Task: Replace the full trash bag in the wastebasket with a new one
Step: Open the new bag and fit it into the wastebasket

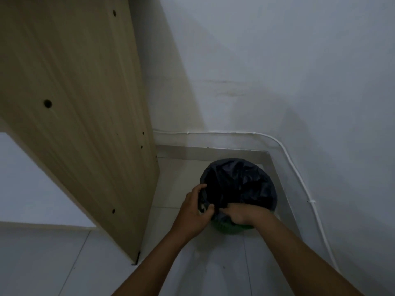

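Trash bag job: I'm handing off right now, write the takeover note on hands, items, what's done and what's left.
Left hand: grips the near-left edge of the black trash bag.
Right hand: grips the bag's near edge.
The bag sits over the mouth of the green wastebasket, in the floor corner beside the wooden panel.
Done: both hands on the bag. Whether this bag is the full one or the new one cannot be told.
Left: finish working the rim. No second bag is in view.

A wooden panel (81,116) is crowding the wastebasket (228,227) from the left; walls (277,71) are boxing it in behind and right; near floor (213,270) is lying open.
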